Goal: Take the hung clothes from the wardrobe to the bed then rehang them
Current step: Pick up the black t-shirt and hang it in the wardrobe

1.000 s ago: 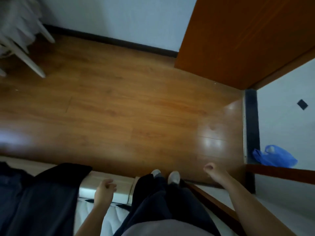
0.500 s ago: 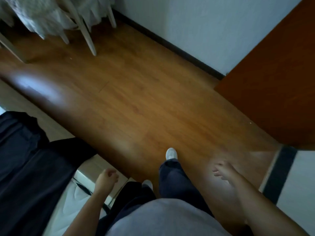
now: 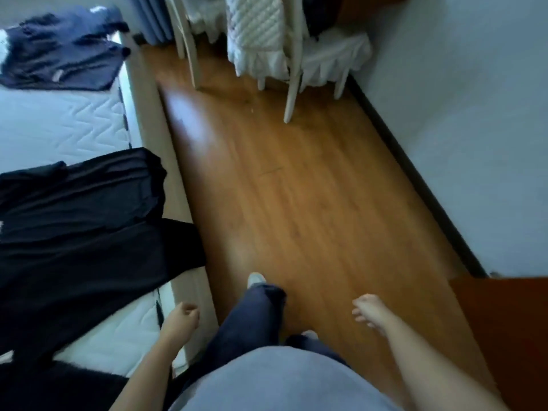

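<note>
Black clothes (image 3: 83, 232) lie spread across the white quilted bed (image 3: 53, 129) on my left, one edge hanging over its side. A dark blue garment (image 3: 65, 51) lies crumpled farther up the bed. My left hand (image 3: 181, 320) hovers by the bed's edge with fingers curled and nothing in it. My right hand (image 3: 370, 311) hangs over the wooden floor, fingers loosely apart and empty. The orange-brown wardrobe panel (image 3: 504, 336) shows at the lower right.
A white chair (image 3: 293, 69) draped with white quilted fabric (image 3: 258, 34) stands ahead against the pale wall (image 3: 474, 114). A strip of wooden floor (image 3: 296, 188) runs between the bed and the wall. My legs in dark trousers are mid-step.
The view has swung left from the wardrobe and doorway toward the bed. More of the bed and the blue garment came into view. Both hands stayed empty.
</note>
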Demonstrator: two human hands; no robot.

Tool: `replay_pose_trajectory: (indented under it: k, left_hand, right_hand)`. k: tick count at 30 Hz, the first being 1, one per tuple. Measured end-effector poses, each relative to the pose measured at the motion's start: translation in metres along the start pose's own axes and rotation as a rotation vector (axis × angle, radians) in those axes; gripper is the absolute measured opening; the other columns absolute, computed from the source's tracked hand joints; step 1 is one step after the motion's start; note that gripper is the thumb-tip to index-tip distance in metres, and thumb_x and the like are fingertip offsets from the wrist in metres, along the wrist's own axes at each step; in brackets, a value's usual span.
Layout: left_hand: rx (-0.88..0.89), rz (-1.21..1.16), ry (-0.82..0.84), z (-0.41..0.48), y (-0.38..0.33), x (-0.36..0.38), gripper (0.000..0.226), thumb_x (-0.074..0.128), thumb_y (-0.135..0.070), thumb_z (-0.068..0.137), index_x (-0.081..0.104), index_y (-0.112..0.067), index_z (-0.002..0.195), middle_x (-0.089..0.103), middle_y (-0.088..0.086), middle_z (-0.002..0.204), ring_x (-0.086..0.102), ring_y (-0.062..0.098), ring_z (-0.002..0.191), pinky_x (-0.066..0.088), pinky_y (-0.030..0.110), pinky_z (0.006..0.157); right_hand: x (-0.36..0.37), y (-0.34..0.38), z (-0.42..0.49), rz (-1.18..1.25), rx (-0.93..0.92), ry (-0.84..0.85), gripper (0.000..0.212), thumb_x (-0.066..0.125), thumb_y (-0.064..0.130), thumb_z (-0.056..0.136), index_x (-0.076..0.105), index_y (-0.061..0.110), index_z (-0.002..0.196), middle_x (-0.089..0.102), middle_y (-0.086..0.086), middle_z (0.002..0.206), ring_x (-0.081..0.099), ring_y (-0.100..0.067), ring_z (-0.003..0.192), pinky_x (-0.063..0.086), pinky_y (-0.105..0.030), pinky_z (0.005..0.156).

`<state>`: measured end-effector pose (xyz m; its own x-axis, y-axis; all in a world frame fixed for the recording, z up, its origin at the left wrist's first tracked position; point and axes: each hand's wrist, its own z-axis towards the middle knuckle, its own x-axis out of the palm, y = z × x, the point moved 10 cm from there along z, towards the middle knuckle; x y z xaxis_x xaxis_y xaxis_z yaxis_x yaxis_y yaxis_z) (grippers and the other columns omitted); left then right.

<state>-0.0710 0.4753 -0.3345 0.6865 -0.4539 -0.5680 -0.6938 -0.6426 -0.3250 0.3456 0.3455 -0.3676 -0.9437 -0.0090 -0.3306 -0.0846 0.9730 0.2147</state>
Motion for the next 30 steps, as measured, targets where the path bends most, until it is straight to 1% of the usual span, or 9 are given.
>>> replay_pose_trajectory:
  k: [3, 7, 10, 12, 14, 18, 20, 24, 30]
  left_hand:
    - [-0.186, -0.284, -0.03, 0.022, 0.025, -0.015, 0.026, 0.041, -0.009, 0.094, 0.051, 0.003, 0.115, 0.06, 0.02, 0.099, 0.058, 0.031, 0.088, 0.038, 0.032, 0.063]
    - [-0.355, -0.594, -0.049, 0.07, 0.015, -0.028, 0.026, 0.039, -0.014, 0.095, 0.049, 0.001, 0.113, 0.06, 0.015, 0.096, 0.057, 0.027, 0.087, 0.036, 0.033, 0.072]
    - [-0.374, -0.616, -0.027, 0.116, -0.029, -0.058, 0.015, 0.039, -0.01, 0.093, 0.052, 0.0, 0.094, 0.059, 0.014, 0.079, 0.055, 0.023, 0.068, 0.037, 0.03, 0.063]
    - [-0.29, -0.582, -0.02, 0.144, -0.076, -0.085, 0.015, 0.04, -0.008, 0.092, 0.053, -0.001, 0.092, 0.059, 0.015, 0.078, 0.054, 0.022, 0.065, 0.044, 0.032, 0.063]
    - [-0.19, -0.504, -0.007, 0.176, -0.121, -0.116, 0.014, 0.041, -0.008, 0.092, 0.054, -0.004, 0.097, 0.057, 0.009, 0.079, 0.056, 0.022, 0.071, 0.048, 0.036, 0.074]
    - [-0.143, -0.496, -0.041, 0.213, -0.188, -0.166, 0.012, 0.041, -0.011, 0.092, 0.052, -0.012, 0.096, 0.059, 0.003, 0.083, 0.059, 0.019, 0.078, 0.047, 0.029, 0.071]
    - [-0.12, -0.547, -0.069, 0.232, -0.217, -0.185, 0.014, 0.04, -0.012, 0.093, 0.053, -0.013, 0.099, 0.06, 0.003, 0.086, 0.06, 0.019, 0.081, 0.046, 0.026, 0.068]
    - [-0.149, -0.605, -0.15, 0.269, -0.261, -0.219, 0.019, 0.039, -0.014, 0.093, 0.054, -0.014, 0.103, 0.063, 0.004, 0.094, 0.061, 0.018, 0.085, 0.051, 0.034, 0.081]
    - [-0.249, -0.796, -0.337, 0.298, -0.31, -0.27, 0.019, 0.039, -0.011, 0.092, 0.055, -0.013, 0.101, 0.063, 0.004, 0.093, 0.059, 0.016, 0.078, 0.042, 0.027, 0.062]
  right_hand:
    - [0.015, 0.092, 0.021, -0.091, -0.107, 0.049, 0.019, 0.042, 0.009, 0.096, 0.053, -0.004, 0.104, 0.059, -0.018, 0.107, 0.057, -0.012, 0.062, 0.038, -0.009, 0.039]
    - [0.012, 0.205, 0.049, -0.186, -0.199, 0.021, 0.022, 0.04, 0.004, 0.095, 0.052, -0.007, 0.111, 0.053, -0.017, 0.096, 0.055, -0.001, 0.038, 0.03, -0.005, 0.027]
    - [0.005, 0.285, 0.064, -0.342, -0.194, -0.007, 0.02, 0.041, 0.005, 0.095, 0.054, -0.007, 0.106, 0.055, -0.017, 0.088, 0.048, 0.003, 0.024, 0.03, -0.008, 0.027]
    - [-0.002, 0.334, 0.071, -0.396, -0.179, -0.026, 0.023, 0.041, 0.004, 0.095, 0.054, -0.01, 0.108, 0.054, -0.019, 0.091, 0.052, 0.0, 0.029, 0.032, -0.009, 0.027]
    - [-0.002, 0.39, 0.076, -0.432, -0.214, -0.019, 0.027, 0.042, 0.007, 0.095, 0.053, -0.01, 0.113, 0.056, -0.016, 0.092, 0.057, -0.009, 0.049, 0.036, -0.011, 0.034]
    - [0.012, 0.493, 0.077, -0.324, -0.286, 0.032, 0.017, 0.041, 0.014, 0.097, 0.051, 0.005, 0.107, 0.058, -0.012, 0.102, 0.056, -0.026, 0.088, 0.043, -0.035, 0.084]
    - [0.018, 0.546, 0.089, -0.31, -0.329, 0.039, 0.019, 0.041, 0.015, 0.097, 0.052, 0.005, 0.109, 0.059, -0.014, 0.106, 0.055, -0.027, 0.093, 0.039, -0.043, 0.096]
    - [0.033, 0.665, 0.125, -0.411, -0.387, 0.069, 0.03, 0.041, 0.014, 0.096, 0.051, -0.002, 0.119, 0.061, -0.021, 0.118, 0.058, -0.033, 0.101, 0.039, -0.045, 0.098]
    - [0.086, 0.851, 0.128, -0.599, -0.54, 0.202, 0.022, 0.043, 0.015, 0.096, 0.055, 0.003, 0.11, 0.062, -0.01, 0.095, 0.057, -0.023, 0.082, 0.044, -0.042, 0.085]
